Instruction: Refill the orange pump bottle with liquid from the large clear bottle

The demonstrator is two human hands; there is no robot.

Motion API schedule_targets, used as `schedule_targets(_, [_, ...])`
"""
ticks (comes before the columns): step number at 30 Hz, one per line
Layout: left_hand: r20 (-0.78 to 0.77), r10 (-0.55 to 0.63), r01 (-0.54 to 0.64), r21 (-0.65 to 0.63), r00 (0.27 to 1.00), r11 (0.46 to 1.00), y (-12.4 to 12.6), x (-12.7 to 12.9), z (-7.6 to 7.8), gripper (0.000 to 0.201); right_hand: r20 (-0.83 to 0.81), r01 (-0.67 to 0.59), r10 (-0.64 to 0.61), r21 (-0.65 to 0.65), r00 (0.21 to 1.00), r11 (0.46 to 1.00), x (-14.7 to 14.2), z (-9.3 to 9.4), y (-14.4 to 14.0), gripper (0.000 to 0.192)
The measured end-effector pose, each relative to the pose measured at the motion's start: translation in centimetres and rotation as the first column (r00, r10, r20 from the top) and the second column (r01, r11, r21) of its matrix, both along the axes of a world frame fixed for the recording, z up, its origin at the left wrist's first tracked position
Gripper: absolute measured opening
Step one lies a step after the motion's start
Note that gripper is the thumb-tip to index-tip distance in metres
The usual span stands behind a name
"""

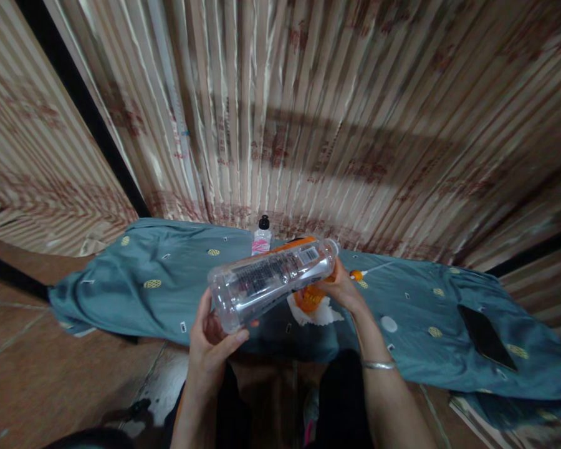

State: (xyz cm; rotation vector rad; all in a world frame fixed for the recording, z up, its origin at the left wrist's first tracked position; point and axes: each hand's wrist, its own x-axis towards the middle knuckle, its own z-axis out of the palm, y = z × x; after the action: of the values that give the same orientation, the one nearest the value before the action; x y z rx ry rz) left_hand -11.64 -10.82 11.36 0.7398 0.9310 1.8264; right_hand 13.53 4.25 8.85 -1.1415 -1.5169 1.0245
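Item one: a clear plastic bottle (271, 280) with an orange-edged printed label, lying nearly level in the air between your two hands, base toward you and to the left, neck away and to the right, above the near edge of the cloth. Your left hand (212, 340) cups the base, thumb curled up along the near side and fingers wrapped beneath, closed on the bottle. Your right hand (341, 287) grips the neck end, fingers closed around it; whether a cap sits there you cannot tell, since the hand covers it. A thin metal bangle (378, 365) rings your right wrist. Beneath the bottle: an orange object resting on a white piece (315, 308), partly hidden, its nature unclear. Behind the bottle: a small bottle with a black cap and pink label (262, 237), upright on the cloth. Bearing all of these: a teal cloth (159, 280) printed with small yellow motifs, spread over a low surface. On its right part, well apart from your hands: a dark flat phone (486, 337), and nearer, a small white disc (389, 323). Backdrop: a striped beige curtain (308, 112) hanging behind the cloth. Below: a reddish tiled floor (51, 374).
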Motion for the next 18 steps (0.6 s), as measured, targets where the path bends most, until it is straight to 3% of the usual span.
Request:
schedule_targets(8, [0.009,0.005,-0.005,-0.004,1.0,1.0,0.3,-0.2,-0.3,0.08,-0.011,0.017,-0.018,-0.019,1.0,1.0,0.1,-0.5,0.2,0.074])
schedule_targets(12, [-0.017,-0.022,0.023,0.052,1.0,0.998,0.6,-0.8,-1.0,0.073,-0.012,0.015,-0.015,-0.024,1.0,1.0,0.2,-0.6,0.2,0.074])
schedule_targets(18, [-0.031,-0.032,0.033,0.011,0.999,0.999,0.6,-1.0,-1.3,0.072,-0.013,0.01,-0.01,0.01,1.0,1.0,0.0,-0.4,0.0,0.072])
